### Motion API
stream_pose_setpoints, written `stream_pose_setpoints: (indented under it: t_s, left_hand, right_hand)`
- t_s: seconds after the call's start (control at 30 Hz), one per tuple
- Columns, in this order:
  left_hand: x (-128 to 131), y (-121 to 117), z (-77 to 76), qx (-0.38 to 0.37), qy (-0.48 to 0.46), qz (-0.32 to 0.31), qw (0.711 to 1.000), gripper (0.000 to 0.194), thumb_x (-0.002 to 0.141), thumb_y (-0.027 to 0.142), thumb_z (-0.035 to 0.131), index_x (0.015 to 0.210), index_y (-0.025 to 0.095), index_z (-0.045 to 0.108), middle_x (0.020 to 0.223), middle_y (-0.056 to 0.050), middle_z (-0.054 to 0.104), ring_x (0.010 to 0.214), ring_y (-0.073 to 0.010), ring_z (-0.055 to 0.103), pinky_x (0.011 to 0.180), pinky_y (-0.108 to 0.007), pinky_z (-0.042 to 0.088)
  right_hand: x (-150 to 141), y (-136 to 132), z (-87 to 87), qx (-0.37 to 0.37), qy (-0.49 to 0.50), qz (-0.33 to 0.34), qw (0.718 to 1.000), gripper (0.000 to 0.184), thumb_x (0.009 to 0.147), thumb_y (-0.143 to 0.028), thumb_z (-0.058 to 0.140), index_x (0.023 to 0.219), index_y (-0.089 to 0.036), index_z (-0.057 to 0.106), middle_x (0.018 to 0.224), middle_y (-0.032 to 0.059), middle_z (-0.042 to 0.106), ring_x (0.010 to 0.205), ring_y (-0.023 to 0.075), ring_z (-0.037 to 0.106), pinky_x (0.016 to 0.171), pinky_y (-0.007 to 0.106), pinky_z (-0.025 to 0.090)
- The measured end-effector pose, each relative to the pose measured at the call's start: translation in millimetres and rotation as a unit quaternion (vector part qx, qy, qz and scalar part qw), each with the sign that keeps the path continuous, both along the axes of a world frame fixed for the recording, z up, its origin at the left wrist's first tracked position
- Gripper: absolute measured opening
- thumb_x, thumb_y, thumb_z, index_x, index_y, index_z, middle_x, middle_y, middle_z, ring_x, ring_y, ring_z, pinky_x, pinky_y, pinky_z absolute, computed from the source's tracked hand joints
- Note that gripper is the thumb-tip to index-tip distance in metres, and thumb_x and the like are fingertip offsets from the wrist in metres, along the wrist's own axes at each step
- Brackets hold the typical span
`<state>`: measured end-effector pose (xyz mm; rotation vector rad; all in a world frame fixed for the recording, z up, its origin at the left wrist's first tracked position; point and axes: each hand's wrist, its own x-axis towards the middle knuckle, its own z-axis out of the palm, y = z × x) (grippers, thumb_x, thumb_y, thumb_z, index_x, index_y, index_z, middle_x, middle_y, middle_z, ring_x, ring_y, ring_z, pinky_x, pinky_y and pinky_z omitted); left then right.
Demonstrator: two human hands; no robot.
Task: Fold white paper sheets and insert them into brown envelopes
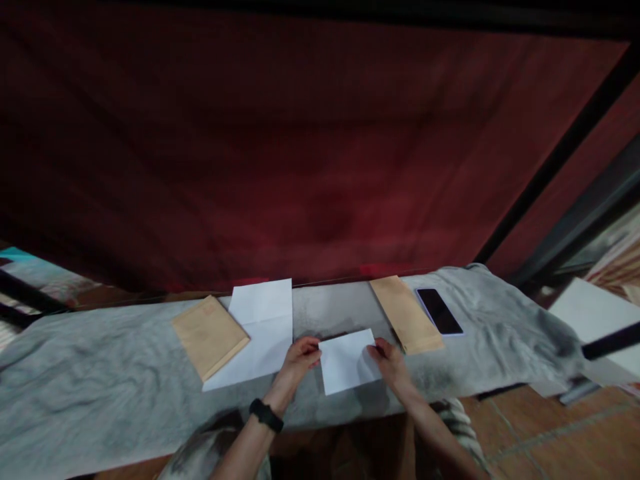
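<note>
**Two hands pinch a light piece of paper by its sides**

From where I stand, the small white rectangle of paper is at the near middle of the table, which is draped in soft grey cloth. The left hand pinches its nine o'clock edge, close to the far corner; the right hand pinches the three o'clock edge, thumb against fingers.

It looks almost weightless, smooth and fairly crisp, though I can't tell whether it is folded. I'd judge that it would crease or bend under a hard squeeze, so a gentle fingertip hold on opposite edges suits it.

From the paper, a larger creased white sheet lies towards ten o'clock, partly beneath a flat brown paper envelope. A narrower brown paper envelope and a dark-screened phone lie towards two.
</note>
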<state>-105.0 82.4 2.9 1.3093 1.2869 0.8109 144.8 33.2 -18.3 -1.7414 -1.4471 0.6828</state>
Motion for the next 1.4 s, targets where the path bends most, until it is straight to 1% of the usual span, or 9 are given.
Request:
stream_pose_setpoints:
  t_s: [0.17,0.3,0.43,0.57,0.67,0.83,1.03,1.17,1.4]
  left_hand:
    - [7.0,0.6,-12.2,0.062,0.060,0.066,0.994,0.021,0.073,0.029,0.061,0.091,0.019,0.064,0.066,0.002,0.059,0.066,-0.0171,0.060,0.068,-0.032,0.050]
    - [24.1,-15.1,-11.3,0.152,0.126,0.076,0.977,0.026,0.085,0.024,0.052,0.108,0.022,0.064,0.104,-0.006,0.067,0.101,-0.0208,0.063,0.095,-0.038,0.049]
    - [42.2,-38.4,-17.9,0.304,0.330,-0.022,0.893,0.041,0.096,0.033,0.047,0.135,0.020,0.053,0.146,-0.012,0.051,0.136,-0.0249,0.046,0.111,-0.043,0.041]
    - [50.6,-52.5,-29.4,0.332,0.468,-0.073,0.816,0.056,0.098,0.045,0.045,0.147,0.017,0.042,0.157,-0.015,0.036,0.146,-0.0306,0.031,0.117,-0.052,0.031]
    - [52.6,-55.4,-33.9,0.345,0.502,-0.073,0.790,0.059,0.100,0.046,0.038,0.151,0.017,0.036,0.158,-0.014,0.034,0.148,-0.0281,0.028,0.119,-0.052,0.026]
    - [55.1,-54.3,-40.1,0.369,0.527,-0.060,0.763,0.057,0.099,0.031,0.035,0.154,0.018,0.029,0.160,-0.010,0.032,0.148,-0.0245,0.027,0.120,-0.051,0.026]
    - [52.2,-47.2,-44.1,0.346,0.536,-0.031,0.769,0.056,0.098,0.026,0.033,0.152,0.012,0.032,0.158,-0.014,0.035,0.147,-0.0245,0.031,0.118,-0.047,0.030]
    - [44.5,-40.2,-38.0,0.327,0.530,-0.024,0.782,0.055,0.099,0.027,0.031,0.150,0.007,0.035,0.154,-0.016,0.041,0.144,-0.0250,0.036,0.118,-0.046,0.032]
    - [39.1,-39.0,-26.6,0.334,0.508,-0.026,0.794,0.049,0.101,0.031,0.034,0.143,0.011,0.046,0.143,-0.015,0.054,0.133,-0.0276,0.049,0.111,-0.046,0.040]
  right_hand:
    - [-5.2,8.0,-7.3,-0.006,-0.038,-0.007,0.999,0.024,0.087,-0.034,0.043,0.089,-0.022,0.064,0.074,0.0050,0.070,0.070,0.0212,0.066,0.065,0.029,0.049]
    - [-10.1,14.8,-11.6,-0.016,-0.059,-0.009,0.998,0.023,0.088,-0.032,0.041,0.083,-0.023,0.061,0.070,0.0033,0.068,0.066,0.0199,0.065,0.061,0.027,0.048]
    - [-15.8,11.7,-12.1,-0.015,-0.083,0.000,0.996,0.025,0.091,-0.028,0.039,0.097,-0.021,0.062,0.082,0.0062,0.071,0.074,0.0208,0.068,0.068,0.028,0.050]
    - [-17.9,1.0,-9.5,0.017,-0.237,-0.018,0.971,0.034,0.096,-0.027,0.040,0.122,-0.015,0.057,0.103,0.0154,0.070,0.093,0.0273,0.067,0.081,0.036,0.051]
    - [-20.6,-4.4,-9.8,0.082,-0.303,-0.005,0.950,0.041,0.098,-0.027,0.037,0.133,-0.013,0.052,0.120,0.0193,0.065,0.111,0.0301,0.061,0.091,0.043,0.049]
    - [-37.7,-9.6,-18.2,0.144,-0.319,0.128,0.928,0.044,0.101,-0.030,0.037,0.141,-0.016,0.051,0.146,0.0131,0.052,0.135,0.0250,0.045,0.110,0.045,0.038]
    - [-38.1,-10.4,-27.4,0.146,-0.379,0.116,0.907,0.047,0.101,-0.032,0.042,0.146,-0.019,0.046,0.152,0.0115,0.045,0.140,0.0251,0.041,0.114,0.046,0.033]
    - [-26.8,-8.3,-32.4,0.159,-0.407,0.099,0.894,0.050,0.102,-0.033,0.040,0.148,-0.015,0.042,0.151,0.0142,0.046,0.139,0.0265,0.043,0.114,0.046,0.031]
    - [-19.7,-7.8,-35.7,0.174,-0.419,0.088,0.887,0.051,0.103,-0.035,0.036,0.148,-0.013,0.043,0.150,0.0133,0.047,0.137,0.0256,0.045,0.116,0.044,0.030]
